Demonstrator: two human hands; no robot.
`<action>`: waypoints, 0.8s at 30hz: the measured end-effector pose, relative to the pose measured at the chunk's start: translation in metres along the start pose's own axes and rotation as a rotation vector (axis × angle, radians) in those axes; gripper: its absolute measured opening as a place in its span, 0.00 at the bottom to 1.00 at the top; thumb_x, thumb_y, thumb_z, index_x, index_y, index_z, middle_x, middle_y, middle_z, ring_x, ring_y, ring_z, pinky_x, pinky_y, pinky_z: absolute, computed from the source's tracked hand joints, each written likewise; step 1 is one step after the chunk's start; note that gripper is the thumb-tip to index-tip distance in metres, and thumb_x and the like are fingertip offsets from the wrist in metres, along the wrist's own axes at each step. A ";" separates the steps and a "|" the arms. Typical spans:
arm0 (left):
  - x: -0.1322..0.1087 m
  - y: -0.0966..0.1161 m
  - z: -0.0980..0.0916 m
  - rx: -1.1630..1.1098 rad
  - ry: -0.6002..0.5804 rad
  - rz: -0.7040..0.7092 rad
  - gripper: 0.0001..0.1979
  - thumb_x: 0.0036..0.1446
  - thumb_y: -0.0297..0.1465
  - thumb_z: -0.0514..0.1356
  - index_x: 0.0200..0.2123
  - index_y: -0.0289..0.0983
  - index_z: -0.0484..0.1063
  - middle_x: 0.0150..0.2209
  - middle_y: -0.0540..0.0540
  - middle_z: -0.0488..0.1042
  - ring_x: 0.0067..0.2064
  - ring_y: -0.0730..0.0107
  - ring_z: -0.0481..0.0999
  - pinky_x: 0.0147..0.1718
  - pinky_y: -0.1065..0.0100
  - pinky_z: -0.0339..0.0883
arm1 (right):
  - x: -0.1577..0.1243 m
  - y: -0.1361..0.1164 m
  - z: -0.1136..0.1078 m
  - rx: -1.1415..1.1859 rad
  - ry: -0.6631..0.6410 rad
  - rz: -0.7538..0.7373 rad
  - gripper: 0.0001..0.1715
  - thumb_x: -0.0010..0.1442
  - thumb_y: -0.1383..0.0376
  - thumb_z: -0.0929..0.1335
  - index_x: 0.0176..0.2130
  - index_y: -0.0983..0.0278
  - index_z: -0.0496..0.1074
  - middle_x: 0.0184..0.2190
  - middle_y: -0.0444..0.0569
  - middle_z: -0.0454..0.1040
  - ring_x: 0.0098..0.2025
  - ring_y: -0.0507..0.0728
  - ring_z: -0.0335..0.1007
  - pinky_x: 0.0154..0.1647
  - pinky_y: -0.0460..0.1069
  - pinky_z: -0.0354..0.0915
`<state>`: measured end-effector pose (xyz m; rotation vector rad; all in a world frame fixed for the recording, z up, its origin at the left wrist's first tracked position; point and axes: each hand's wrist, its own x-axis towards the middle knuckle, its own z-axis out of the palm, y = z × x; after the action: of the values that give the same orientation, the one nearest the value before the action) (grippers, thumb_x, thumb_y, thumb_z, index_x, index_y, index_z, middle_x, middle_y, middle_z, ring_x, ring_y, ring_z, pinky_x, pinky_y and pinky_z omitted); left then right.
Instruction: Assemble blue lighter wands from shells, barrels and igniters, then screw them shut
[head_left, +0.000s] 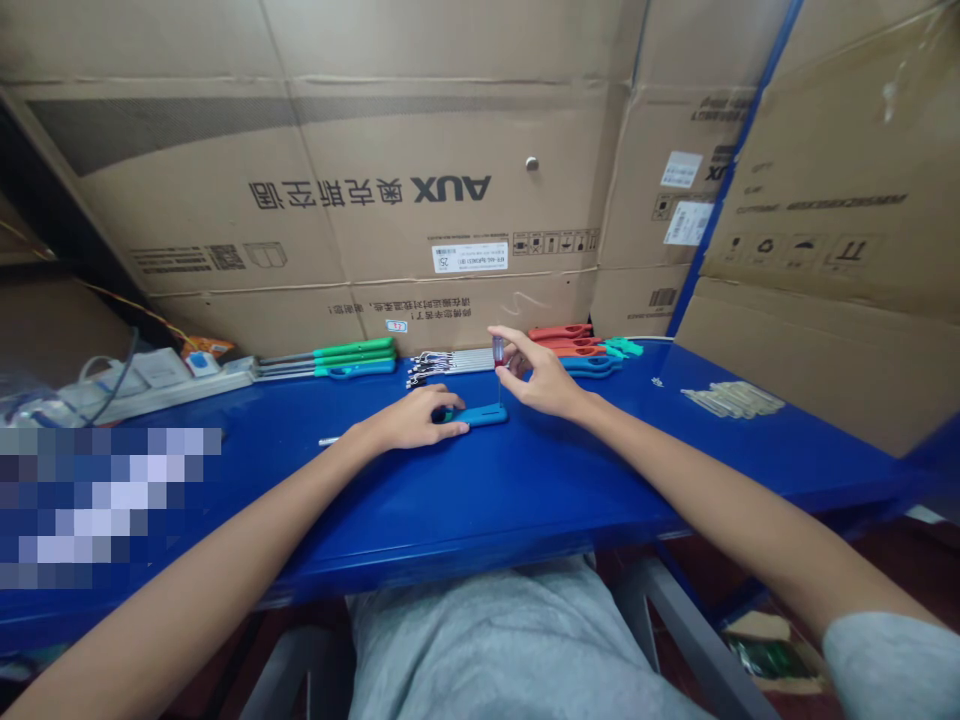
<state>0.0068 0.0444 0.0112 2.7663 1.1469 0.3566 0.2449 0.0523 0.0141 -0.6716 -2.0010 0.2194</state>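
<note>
On the blue table [525, 500], my left hand [420, 418] is closed around a blue lighter-type handle [486, 414] and presses it flat. A short metal tube end [328, 441] shows to the left of that wrist; whether it belongs to the handle is hidden. My right hand [541, 375] grips a small screwdriver [499, 352] with a clear and red handle. The screwdriver stands upright, its thin shaft reaching down to the right end of the blue handle.
Behind my hands lie metal tubes with wires [469, 361], and orange and blue handles [592, 350]. Left of these are green and blue long-necked lighters [356, 358] and a power strip [187, 385]. Clear plastic pieces [735, 399] lie right. Cardboard [375, 130] walls the back.
</note>
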 end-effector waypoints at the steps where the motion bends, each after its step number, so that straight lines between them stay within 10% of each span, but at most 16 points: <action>1: 0.000 0.000 0.000 0.002 0.002 0.002 0.27 0.59 0.51 0.54 0.48 0.35 0.73 0.44 0.40 0.74 0.41 0.59 0.74 0.45 0.61 0.67 | 0.000 0.000 0.000 -0.004 0.000 -0.001 0.30 0.57 0.70 0.65 0.59 0.60 0.61 0.34 0.44 0.69 0.25 0.48 0.65 0.29 0.46 0.68; 24: 0.000 0.000 0.000 0.001 0.006 0.000 0.26 0.59 0.51 0.54 0.47 0.35 0.73 0.43 0.40 0.73 0.41 0.59 0.75 0.45 0.61 0.67 | 0.001 0.001 -0.002 0.031 -0.003 0.032 0.30 0.58 0.68 0.67 0.59 0.58 0.61 0.29 0.42 0.70 0.26 0.50 0.68 0.30 0.47 0.69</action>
<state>0.0067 0.0442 0.0115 2.7678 1.1481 0.3650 0.2466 0.0530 0.0154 -0.6840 -1.9865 0.2701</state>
